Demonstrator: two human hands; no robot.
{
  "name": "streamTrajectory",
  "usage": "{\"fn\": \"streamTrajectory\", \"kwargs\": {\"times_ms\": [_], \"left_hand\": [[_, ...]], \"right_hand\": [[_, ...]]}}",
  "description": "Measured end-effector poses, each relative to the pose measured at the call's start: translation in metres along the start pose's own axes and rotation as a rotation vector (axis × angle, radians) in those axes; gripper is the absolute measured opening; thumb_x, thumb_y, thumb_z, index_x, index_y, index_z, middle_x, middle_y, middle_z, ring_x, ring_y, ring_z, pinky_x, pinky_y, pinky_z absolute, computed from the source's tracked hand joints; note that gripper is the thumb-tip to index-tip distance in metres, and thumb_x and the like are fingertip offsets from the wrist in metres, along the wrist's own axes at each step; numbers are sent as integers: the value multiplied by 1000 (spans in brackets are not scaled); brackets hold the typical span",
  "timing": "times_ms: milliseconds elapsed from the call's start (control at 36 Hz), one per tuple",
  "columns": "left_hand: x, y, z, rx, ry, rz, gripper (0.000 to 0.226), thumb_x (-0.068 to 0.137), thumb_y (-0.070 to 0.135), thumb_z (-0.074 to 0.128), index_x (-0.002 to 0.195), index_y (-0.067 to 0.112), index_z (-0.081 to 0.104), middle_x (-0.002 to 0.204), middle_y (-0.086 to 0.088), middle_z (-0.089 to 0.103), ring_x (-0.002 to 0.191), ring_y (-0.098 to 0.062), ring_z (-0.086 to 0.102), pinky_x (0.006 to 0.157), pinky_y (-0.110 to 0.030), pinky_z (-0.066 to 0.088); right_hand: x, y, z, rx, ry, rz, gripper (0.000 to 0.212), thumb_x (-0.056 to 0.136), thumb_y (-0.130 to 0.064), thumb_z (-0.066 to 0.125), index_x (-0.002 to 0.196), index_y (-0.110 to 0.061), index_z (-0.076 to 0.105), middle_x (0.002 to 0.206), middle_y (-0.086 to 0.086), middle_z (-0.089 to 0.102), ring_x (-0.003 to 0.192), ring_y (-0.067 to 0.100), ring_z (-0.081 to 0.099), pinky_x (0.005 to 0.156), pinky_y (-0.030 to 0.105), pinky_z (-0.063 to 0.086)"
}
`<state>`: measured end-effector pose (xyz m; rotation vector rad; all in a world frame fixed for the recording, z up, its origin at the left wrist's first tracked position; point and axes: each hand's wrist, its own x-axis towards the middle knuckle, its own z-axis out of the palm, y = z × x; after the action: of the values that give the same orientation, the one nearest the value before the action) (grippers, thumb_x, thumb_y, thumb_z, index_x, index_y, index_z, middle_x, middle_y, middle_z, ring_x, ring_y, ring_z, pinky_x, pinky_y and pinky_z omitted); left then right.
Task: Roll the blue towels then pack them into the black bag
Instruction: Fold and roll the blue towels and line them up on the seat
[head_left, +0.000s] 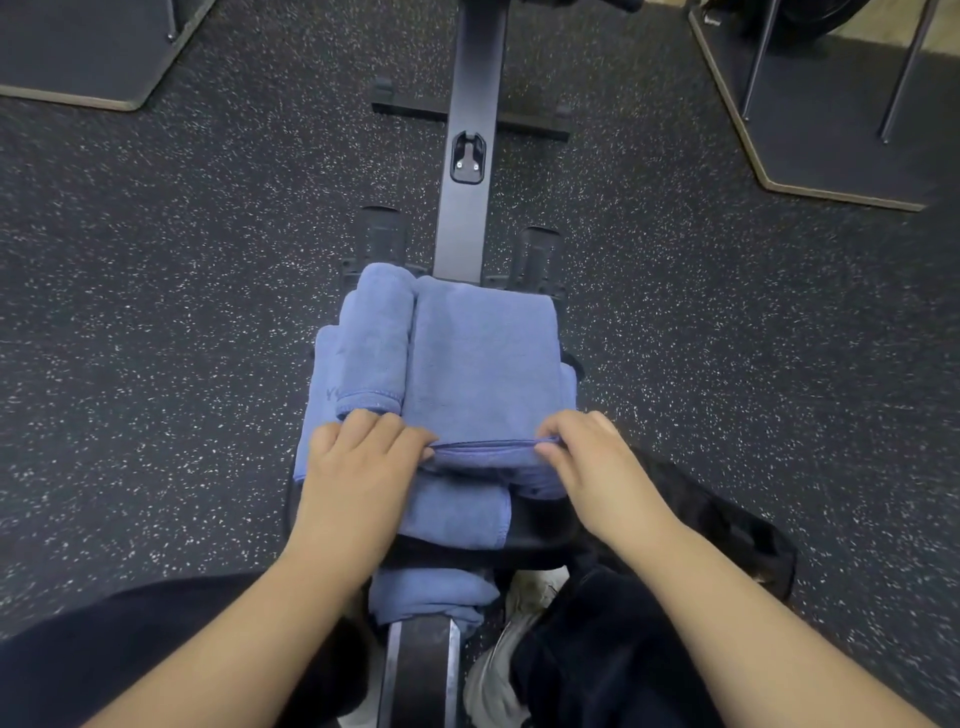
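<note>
A folded blue towel (483, 364) lies flat on top of a pile of blue towels on a rowing machine's seat. A rolled blue towel (376, 338) lies along its left side. My left hand (358, 457) pinches the flat towel's near edge at its left corner. At the right corner of that edge my right hand (587, 452) pinches it too, and the hem is lifted between them. More blue towels (452, 509) lie underneath and nearer me (431, 592). A black bag (727, 525) sits on the floor to the right, partly hidden by my right arm.
The rowing machine's dark rail (467, 156) runs away from me, with footrests (379, 234) on both sides. Speckled black rubber floor (156, 312) surrounds it. Raised platforms (831, 130) stand at the far corners. My dark-trousered legs and a white shoe (493, 670) are at the bottom.
</note>
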<state>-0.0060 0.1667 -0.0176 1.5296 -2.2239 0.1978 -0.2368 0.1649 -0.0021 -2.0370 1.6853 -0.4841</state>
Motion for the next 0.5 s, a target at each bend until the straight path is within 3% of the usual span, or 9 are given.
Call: {"fn": "streamTrajectory", "kwargs": {"times_ms": [139, 306, 389, 500], "left_hand": [[2, 2, 2, 89, 43, -18, 30, 92, 31, 44, 78, 23, 69, 71, 2, 54, 77, -21, 41, 69, -36, 24], [5, 6, 3, 182, 39, -58, 23, 90, 29, 49, 72, 21, 62, 73, 1, 52, 78, -23, 45, 70, -37, 24], [6, 11, 3, 193, 54, -36, 11, 75, 12, 63, 72, 19, 55, 75, 0, 53, 77, -24, 43, 70, -37, 24], [5, 14, 5, 143, 38, 16, 9, 68, 12, 64, 71, 19, 59, 75, -1, 53, 77, -22, 40, 71, -36, 25]], "right_hand": [[3, -2, 4, 8, 28, 38, 10, 97, -19, 50, 93, -14, 58, 77, -18, 44, 86, 10, 36, 77, 27, 34], [3, -2, 9, -33, 99, 83, 9, 93, -21, 58, 89, -14, 60, 91, -1, 59, 90, 21, 46, 81, 37, 40], [2, -3, 10, -83, 173, 78, 13, 87, -23, 66, 85, -13, 58, 88, 0, 55, 87, 24, 47, 76, 40, 43], [4, -8, 8, -174, 283, -37, 20, 77, -9, 75, 78, -13, 55, 81, 2, 52, 78, 24, 46, 67, 35, 42]]}}
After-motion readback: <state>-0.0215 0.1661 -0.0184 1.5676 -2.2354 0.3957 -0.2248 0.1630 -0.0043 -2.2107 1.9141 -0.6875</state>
